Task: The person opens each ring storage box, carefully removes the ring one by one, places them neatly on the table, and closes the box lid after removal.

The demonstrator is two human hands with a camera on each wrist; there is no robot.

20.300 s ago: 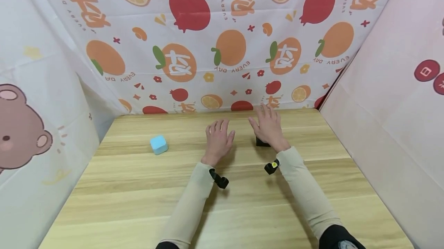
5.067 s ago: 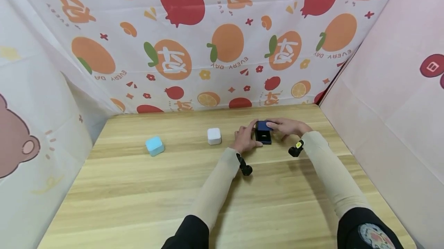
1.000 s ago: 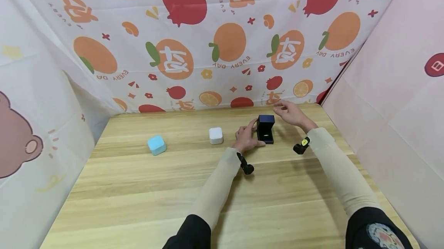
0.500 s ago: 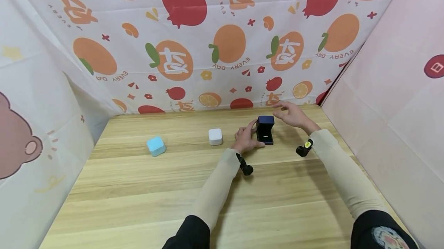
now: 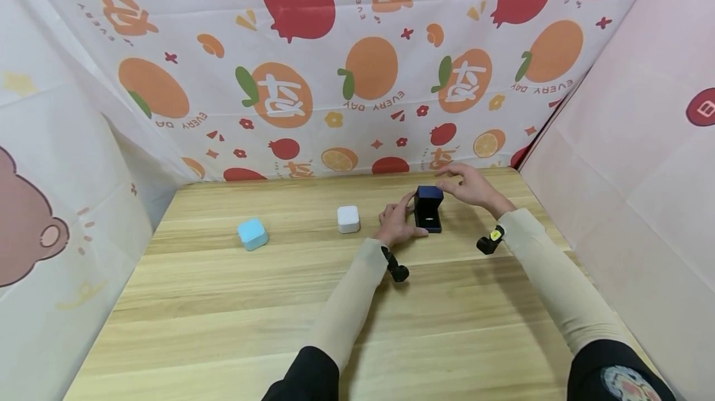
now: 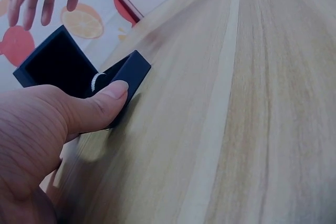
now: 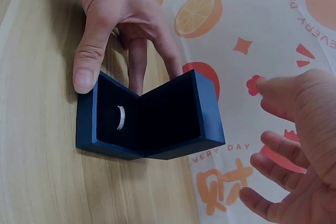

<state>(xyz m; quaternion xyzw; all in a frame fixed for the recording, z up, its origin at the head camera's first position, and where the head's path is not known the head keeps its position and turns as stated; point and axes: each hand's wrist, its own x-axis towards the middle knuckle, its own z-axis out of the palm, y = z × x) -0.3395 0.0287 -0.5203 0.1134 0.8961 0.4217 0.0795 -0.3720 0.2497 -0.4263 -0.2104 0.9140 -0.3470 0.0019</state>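
Observation:
A dark blue ring box [image 5: 428, 210] stands with its lid raised near the back of the table, right of the middle. A silvery ring [image 7: 121, 118] sits upright in the dark lining of its base. My left hand [image 5: 395, 222] grips the box from the left, thumb on the front edge of the base; its index finger reaches up beside the lid [image 7: 207, 111]. Just right of the lid hovers my right hand [image 5: 471, 186], fingers loosely bent and holding nothing. In the right wrist view a gap shows between these fingers [image 7: 275, 169] and the box.
Left of the left hand stands a white rounded cube [image 5: 349, 219]. A light blue rounded cube [image 5: 253, 234] lies farther left on the wooden table [image 5: 234, 314]. Behind the table hangs a fruit-print cloth [image 5: 329, 109], with pale cloth walls at both sides.
Since about five seconds ago, the right hand has let go of the lid, which stands more upright. Earliest, both hands were spread over the table. Lately the right hand has shifted slightly left.

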